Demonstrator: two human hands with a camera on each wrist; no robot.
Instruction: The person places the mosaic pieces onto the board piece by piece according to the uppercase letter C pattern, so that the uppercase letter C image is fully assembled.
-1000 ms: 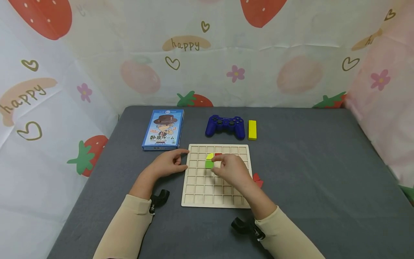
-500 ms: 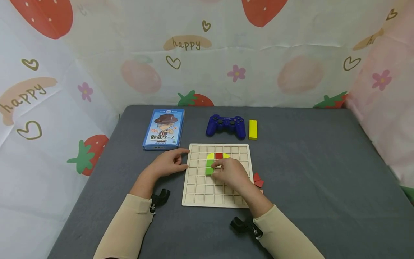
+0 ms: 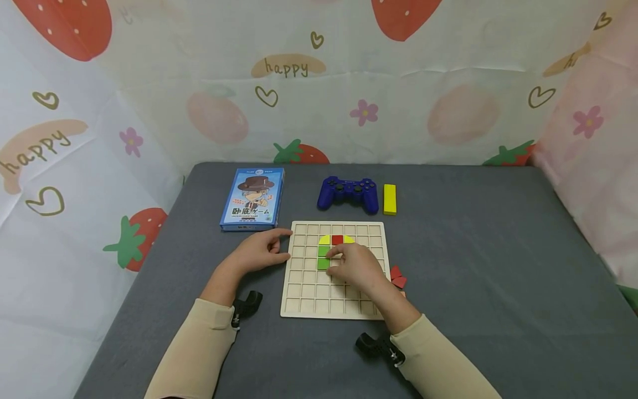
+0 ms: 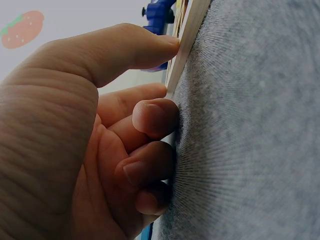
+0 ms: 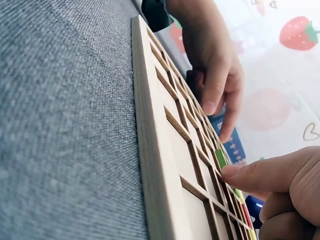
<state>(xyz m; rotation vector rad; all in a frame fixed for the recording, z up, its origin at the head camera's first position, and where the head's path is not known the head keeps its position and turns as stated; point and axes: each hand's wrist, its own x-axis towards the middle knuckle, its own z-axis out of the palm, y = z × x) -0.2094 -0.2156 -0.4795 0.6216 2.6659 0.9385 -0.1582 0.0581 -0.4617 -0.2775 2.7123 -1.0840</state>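
Note:
A wooden grid board (image 3: pixel 301 291) lies on the table. In its cells sit two green square blocks, the nearer green block (image 3: pixel 323 265) and the farther one (image 3: pixel 323 251). Behind them a red square block (image 3: pixel 337 240) stands between two yellow rounded pieces, one at the left (image 3: pixel 325 240), one at the right (image 3: pixel 349 240). My right hand (image 3: pixel 356 266) pinches the nearer green block, thumb and index finger at its right side. At the board's left edge, my left hand (image 3: pixel 256 251) rests its thumb and index fingertip against the wood; its other fingers curl loosely.
Red pieces (image 3: pixel 397 278) lie just right of the board, partly behind the right wrist. Behind the board are a blue card-game box (image 3: pixel 252 199), a blue game controller (image 3: pixel 348 195) and a yellow block (image 3: pixel 390 199). A patterned cloth (image 3: pixel 399 127) hangs around the table.
My right hand has come slightly nearer along the board and brought a second green block in front of the first. That block has since shifted slightly right. My left hand stays at the edge.

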